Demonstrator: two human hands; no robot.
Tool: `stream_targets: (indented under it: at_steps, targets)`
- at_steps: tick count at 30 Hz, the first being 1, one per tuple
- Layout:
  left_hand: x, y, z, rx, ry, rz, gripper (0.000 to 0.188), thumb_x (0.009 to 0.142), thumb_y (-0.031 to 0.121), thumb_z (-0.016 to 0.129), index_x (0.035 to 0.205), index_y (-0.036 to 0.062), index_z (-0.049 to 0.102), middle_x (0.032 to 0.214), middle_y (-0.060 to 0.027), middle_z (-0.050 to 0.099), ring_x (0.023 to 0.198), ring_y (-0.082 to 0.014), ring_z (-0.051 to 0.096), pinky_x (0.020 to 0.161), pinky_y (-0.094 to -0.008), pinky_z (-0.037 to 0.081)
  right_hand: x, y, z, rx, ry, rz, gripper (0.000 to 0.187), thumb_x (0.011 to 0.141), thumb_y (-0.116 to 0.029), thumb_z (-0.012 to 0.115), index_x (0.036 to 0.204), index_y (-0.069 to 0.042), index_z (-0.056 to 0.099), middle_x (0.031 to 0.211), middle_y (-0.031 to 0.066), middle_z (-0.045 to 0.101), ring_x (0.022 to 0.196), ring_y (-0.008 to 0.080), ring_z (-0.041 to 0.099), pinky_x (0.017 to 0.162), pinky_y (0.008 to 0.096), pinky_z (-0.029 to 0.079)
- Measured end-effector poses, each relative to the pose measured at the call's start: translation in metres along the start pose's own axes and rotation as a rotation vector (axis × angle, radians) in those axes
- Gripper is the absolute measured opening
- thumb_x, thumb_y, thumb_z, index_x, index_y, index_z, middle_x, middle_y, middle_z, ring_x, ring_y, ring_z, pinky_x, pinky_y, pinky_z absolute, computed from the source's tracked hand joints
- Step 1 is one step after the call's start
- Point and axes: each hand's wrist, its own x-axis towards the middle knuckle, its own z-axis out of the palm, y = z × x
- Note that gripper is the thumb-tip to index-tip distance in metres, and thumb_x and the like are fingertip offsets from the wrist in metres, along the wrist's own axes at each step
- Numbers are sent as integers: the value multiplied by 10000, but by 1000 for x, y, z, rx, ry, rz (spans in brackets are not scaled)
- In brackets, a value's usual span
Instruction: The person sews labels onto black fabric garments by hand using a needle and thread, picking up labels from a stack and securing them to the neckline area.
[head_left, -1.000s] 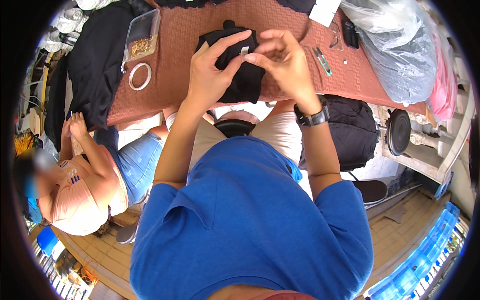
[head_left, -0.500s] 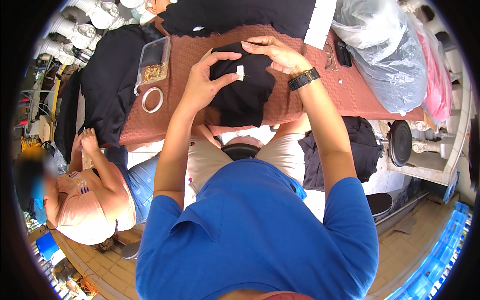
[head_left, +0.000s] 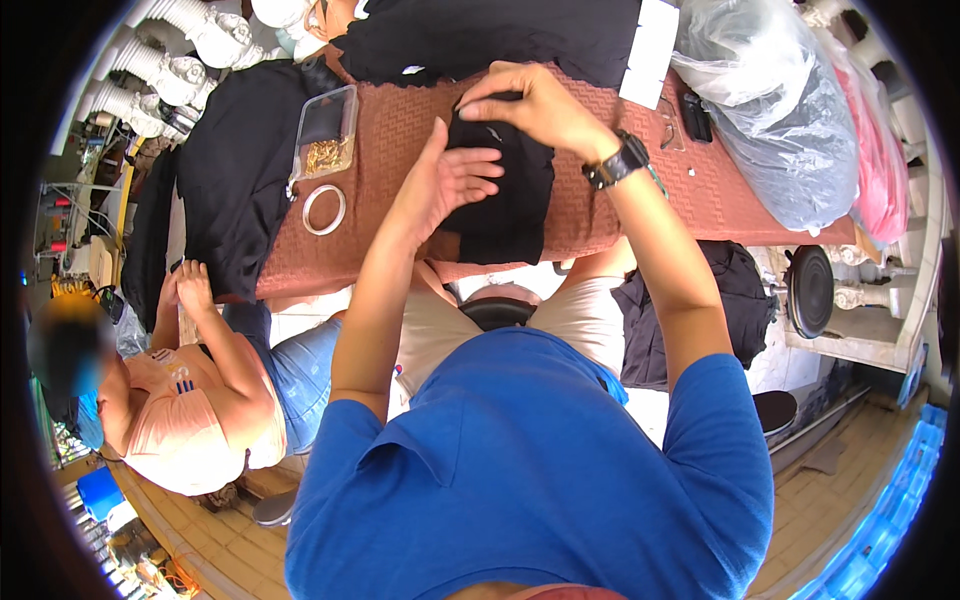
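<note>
A piece of black cloth (head_left: 505, 215) hangs over the near edge of the table in front of me. My right hand (head_left: 535, 105), with a dark watch on its wrist, pinches the cloth's far left corner between thumb and fingertips. My left hand (head_left: 450, 185) is open beside the cloth, its fingers stretched over the cloth's left part and the thumb pointing up. A small pale tag (head_left: 494, 132) shows on the cloth just below my right hand, seen nearly edge-on.
On the brown-covered table (head_left: 385, 130) lie a clear box (head_left: 328, 145) of gold-coloured pieces, a white ring (head_left: 324, 210), glasses (head_left: 670, 128) and more black cloth (head_left: 500, 35). Plastic-wrapped bundles (head_left: 770, 110) stand at right. A co-worker (head_left: 210, 400) sits at left, handling black fabric (head_left: 235, 170).
My left hand has let go of the cloth and spread its fingers, moving right and down. My right hand has shifted left to the cloth's corner. The tag has turned from face-on to nearly edge-on.
</note>
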Motion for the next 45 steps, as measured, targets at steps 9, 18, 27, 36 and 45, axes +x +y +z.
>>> stream_targets:
  at_steps: [9, 18, 27, 36, 45]
  targets:
    - [-2, -22, -10, -232, 180, 0, 379, 1023, 302, 549, 1219, -14, 619, 1169, -113, 694, 1039, -226, 687, 921, -385, 564, -104, -54, 81, -207, -133, -265, 203, 789, -176, 798, 920, -53, 703, 886, 59, 549, 841, 246, 560, 766, 354, 469]
    - [-14, -46, 10, -117, 196, 195, 341, 997, 209, 567, 1248, -17, 619, 1173, -91, 693, 1062, -189, 675, 957, -351, 534, -91, -39, 53, -195, 401, 45, 162, 837, 40, 720, 985, -3, 670, 983, 122, 562, 801, 260, 610, 706, 361, 517]
    - [-17, -56, 8, -267, 156, 263, 392, 932, 92, 529, 1297, -44, 567, 1248, -128, 653, 1166, -223, 623, 1055, -389, 468, -89, -32, 56, -116, 463, 130, 234, 819, 0, 752, 1036, -8, 665, 1001, 123, 583, 829, 293, 596, 756, 383, 508]
    - [-9, -68, 5, -382, 88, 311, 415, 968, 202, 488, 1308, -20, 576, 1296, -113, 650, 1230, -247, 586, 1116, -422, 385, -103, -9, 68, -350, 467, 23, 143, 808, 18, 749, 929, -30, 689, 903, 100, 654, 875, 287, 600, 803, 371, 471]
    - [-12, -52, 16, -418, 102, 311, 454, 1033, 350, 506, 1288, -10, 613, 1275, -114, 670, 1212, -216, 613, 1065, -381, 450, -127, -46, 55, -239, 93, -50, 132, 774, -42, 782, 878, -57, 703, 908, 62, 640, 847, 266, 569, 785, 375, 440]
